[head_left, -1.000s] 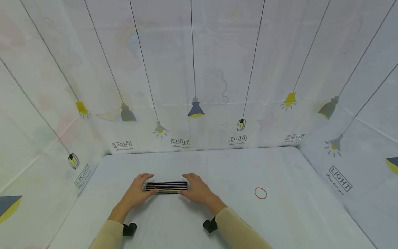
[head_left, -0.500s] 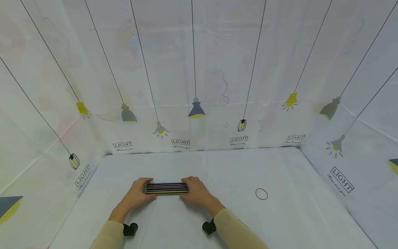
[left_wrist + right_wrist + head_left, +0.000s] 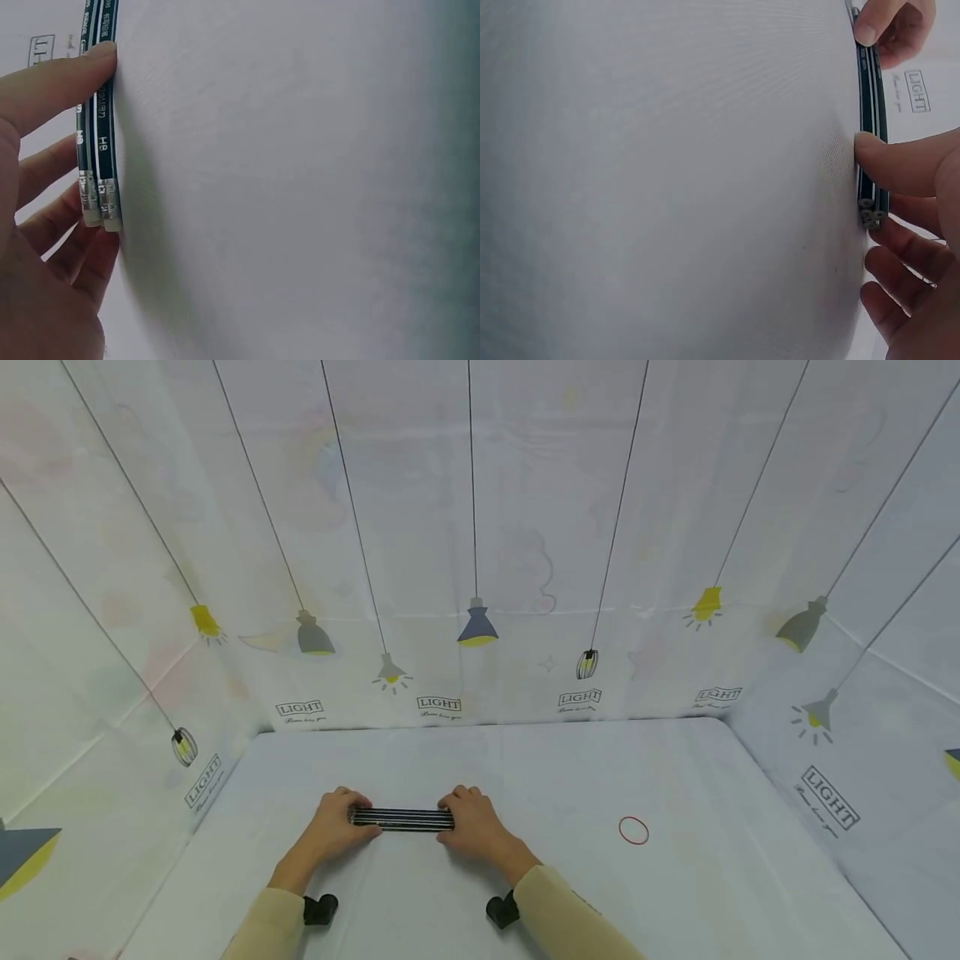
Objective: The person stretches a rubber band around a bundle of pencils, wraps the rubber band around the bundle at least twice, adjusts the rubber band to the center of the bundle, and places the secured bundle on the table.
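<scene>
On the white table, 2 partly curled hands grip a pencil bundle by opposite ends

White walls printed with hanging lamps and "LIGHT" labels border three sides of a white table.

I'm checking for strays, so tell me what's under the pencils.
White tabletop shows along the near side of the pencils; whatever lies directly beneath them is covered, so I cannot tell.
</scene>
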Demonstrator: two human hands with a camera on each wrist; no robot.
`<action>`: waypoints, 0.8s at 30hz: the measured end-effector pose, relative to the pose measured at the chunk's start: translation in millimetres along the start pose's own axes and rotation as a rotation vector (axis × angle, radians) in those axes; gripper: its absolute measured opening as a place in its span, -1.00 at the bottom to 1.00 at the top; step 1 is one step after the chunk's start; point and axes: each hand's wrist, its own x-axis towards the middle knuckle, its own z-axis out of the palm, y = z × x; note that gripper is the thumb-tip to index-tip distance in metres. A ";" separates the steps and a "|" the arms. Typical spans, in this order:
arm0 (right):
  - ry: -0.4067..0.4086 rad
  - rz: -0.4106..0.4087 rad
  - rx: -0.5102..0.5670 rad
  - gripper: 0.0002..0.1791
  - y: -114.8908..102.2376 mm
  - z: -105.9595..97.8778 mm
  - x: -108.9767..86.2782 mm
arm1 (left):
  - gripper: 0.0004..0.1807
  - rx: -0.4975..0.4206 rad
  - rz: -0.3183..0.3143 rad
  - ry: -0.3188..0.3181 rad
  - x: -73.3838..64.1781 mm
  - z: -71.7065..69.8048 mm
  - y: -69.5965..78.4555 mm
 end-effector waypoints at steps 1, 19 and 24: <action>-0.005 0.006 0.009 -0.55 0.2 0.0 -0.2 | -0.57 0.005 -0.001 -0.004 0.4 0.2 0.5; -0.063 0.055 0.177 -0.72 -0.7 -2.6 -1.8 | -0.61 0.146 -0.017 -0.063 -2.9 0.9 7.9; -0.072 0.058 0.187 -0.76 -0.1 -2.4 -0.6 | -0.61 0.152 -0.024 -0.059 -2.8 0.6 8.8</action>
